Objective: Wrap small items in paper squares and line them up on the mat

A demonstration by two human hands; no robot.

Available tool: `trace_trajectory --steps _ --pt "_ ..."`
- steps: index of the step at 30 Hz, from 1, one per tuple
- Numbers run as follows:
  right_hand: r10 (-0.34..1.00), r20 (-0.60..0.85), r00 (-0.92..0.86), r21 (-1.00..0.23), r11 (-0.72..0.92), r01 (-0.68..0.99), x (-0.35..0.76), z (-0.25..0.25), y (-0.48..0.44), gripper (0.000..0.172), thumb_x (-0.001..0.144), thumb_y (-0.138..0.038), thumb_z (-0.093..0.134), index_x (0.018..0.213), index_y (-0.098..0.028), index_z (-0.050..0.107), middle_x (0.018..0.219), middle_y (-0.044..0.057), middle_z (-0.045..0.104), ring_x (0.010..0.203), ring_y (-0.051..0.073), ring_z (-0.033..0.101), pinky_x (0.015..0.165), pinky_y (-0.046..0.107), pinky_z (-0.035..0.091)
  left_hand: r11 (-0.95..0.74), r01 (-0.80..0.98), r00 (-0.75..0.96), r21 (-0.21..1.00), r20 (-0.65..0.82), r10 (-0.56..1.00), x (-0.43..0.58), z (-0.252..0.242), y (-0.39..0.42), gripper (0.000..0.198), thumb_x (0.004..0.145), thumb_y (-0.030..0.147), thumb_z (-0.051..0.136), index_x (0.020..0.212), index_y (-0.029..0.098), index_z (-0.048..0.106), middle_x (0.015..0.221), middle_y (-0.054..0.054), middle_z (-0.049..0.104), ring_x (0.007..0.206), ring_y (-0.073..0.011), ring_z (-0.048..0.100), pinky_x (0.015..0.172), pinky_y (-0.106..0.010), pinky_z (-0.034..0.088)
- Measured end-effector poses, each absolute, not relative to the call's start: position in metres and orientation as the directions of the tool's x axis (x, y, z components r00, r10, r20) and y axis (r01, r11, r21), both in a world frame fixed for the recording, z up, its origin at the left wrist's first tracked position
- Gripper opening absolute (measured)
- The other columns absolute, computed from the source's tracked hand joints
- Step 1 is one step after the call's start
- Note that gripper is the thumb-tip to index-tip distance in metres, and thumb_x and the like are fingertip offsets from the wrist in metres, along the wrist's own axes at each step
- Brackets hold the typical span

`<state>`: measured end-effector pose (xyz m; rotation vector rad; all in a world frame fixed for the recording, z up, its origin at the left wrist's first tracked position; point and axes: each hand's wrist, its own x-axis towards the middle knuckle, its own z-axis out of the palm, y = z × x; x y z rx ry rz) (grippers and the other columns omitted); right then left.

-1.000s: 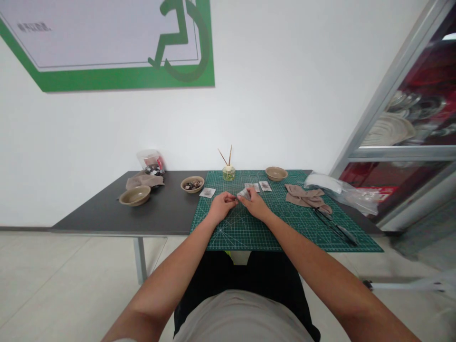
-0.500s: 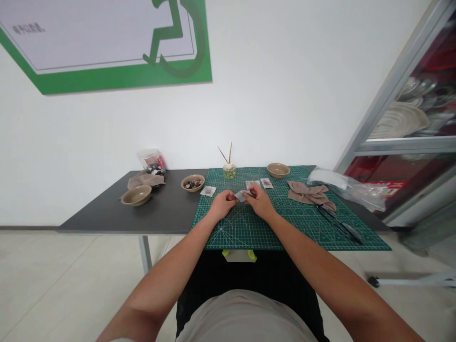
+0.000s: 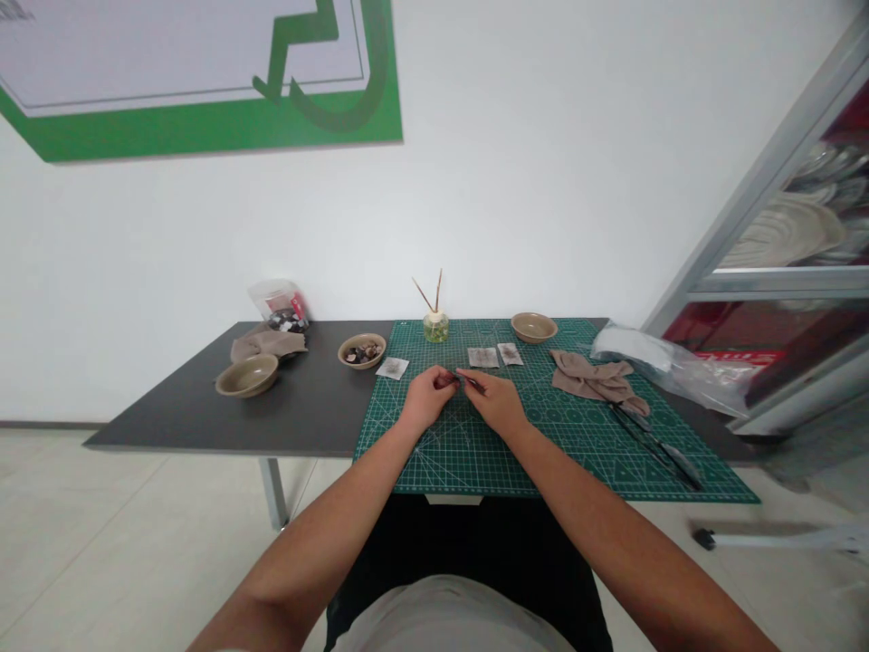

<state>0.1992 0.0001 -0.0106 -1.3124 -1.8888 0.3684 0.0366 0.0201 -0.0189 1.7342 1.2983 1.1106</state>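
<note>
Turned since the earlier frame, the small piece point(image 3: 468, 379) shows dark, nearer me than the glass bottle point(image 3: 435, 327), pinched by my left grip point(image 3: 429, 397) and right grip point(image 3: 499, 399). Just left of the bottle, a bowl point(image 3: 361, 365) holds dark and pale bits point(image 3: 364, 352); farther left, so does a clear bag point(image 3: 275, 295). Green mat point(image 3: 448, 457) reaches from bottle to near edge.

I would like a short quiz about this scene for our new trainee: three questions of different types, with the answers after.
1. How many bowls are on the table?
2. True or false: the small bottle with two sticks stands off the green mat.
3. Fill in: the brown cloth on the mat lies nearer to the ____ hand.

Key: 1. Three. 2. False; it stands on the mat. 3. The right hand.
</note>
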Motion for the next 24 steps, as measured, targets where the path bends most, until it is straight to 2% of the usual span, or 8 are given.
trace_trajectory --steps 3,12,15,17,21,24 --pt "0.861 0.439 -0.258 -0.561 0.487 0.669 0.196 -0.012 -0.001 0.036 0.085 -0.017 0.052 0.117 -0.027 0.066 0.118 0.0 0.068 0.108 0.018 0.064 0.097 0.035 0.048 -0.264 0.393 0.122 0.881 0.234 0.965 0.035 -0.016 0.019 0.004 0.07 0.021 0.06 0.071 0.018 0.058 0.061 0.003 0.057 0.059 -0.0116 0.052 0.058 -0.023 0.038" --pt "0.817 0.462 -0.345 -0.414 0.543 0.731 0.189 -0.013 -0.003 0.038 0.088 -0.015 0.048 0.123 -0.023 0.061 0.123 0.005 0.065 0.112 0.018 0.061 0.1 0.037 0.046 -0.23 0.392 0.085 0.891 0.214 0.973 0.034 -0.012 0.017 0.001 0.066 0.018 0.06 0.066 0.017 0.059 0.059 0.002 0.059 0.057 -0.0122 0.053 0.057 -0.024 0.038" --pt "0.841 0.445 -0.309 -0.395 0.494 0.775 0.187 -0.013 -0.004 0.036 0.091 -0.016 0.044 0.122 -0.018 0.062 0.119 0.009 0.067 0.108 0.021 0.063 0.097 0.038 0.048 -0.228 0.386 0.096 0.894 0.207 0.974 0.035 -0.012 0.017 0.004 0.067 0.019 0.06 0.064 0.017 0.059 0.057 0.003 0.058 0.054 -0.0117 0.051 0.055 -0.024 0.038" --pt "0.851 0.429 -0.303 -0.39 0.477 0.788 0.186 -0.013 -0.005 0.037 0.092 -0.017 0.042 0.125 -0.019 0.06 0.121 0.009 0.066 0.107 0.022 0.064 0.096 0.039 0.049 -0.228 0.371 0.104 0.9 0.204 0.973 0.036 -0.012 0.017 0.005 0.068 0.021 0.06 0.065 0.017 0.059 0.057 0.002 0.059 0.054 -0.0118 0.052 0.054 -0.024 0.038" --pt "0.831 0.433 -0.348 -0.381 0.519 0.765 0.187 -0.014 -0.004 0.045 0.09 -0.014 0.043 0.133 -0.023 0.053 0.132 0.006 0.059 0.116 0.02 0.06 0.1 0.038 0.048 -0.228 0.334 0.099 0.915 0.206 0.974 0.035 -0.013 0.017 0.006 0.07 0.022 0.06 0.07 0.016 0.062 0.058 0.001 0.062 0.055 -0.0127 0.056 0.055 -0.024 0.041" --pt "0.841 0.432 -0.324 -0.389 0.498 0.775 0.188 -0.014 -0.004 0.044 0.09 -0.015 0.043 0.132 -0.02 0.055 0.132 0.007 0.059 0.118 0.021 0.058 0.101 0.039 0.047 -0.221 0.305 0.087 0.926 0.203 0.975 0.035 -0.014 0.017 0.011 0.071 0.026 0.063 0.075 0.016 0.063 0.061 0.0 0.065 0.058 -0.0136 0.059 0.056 -0.024 0.042"
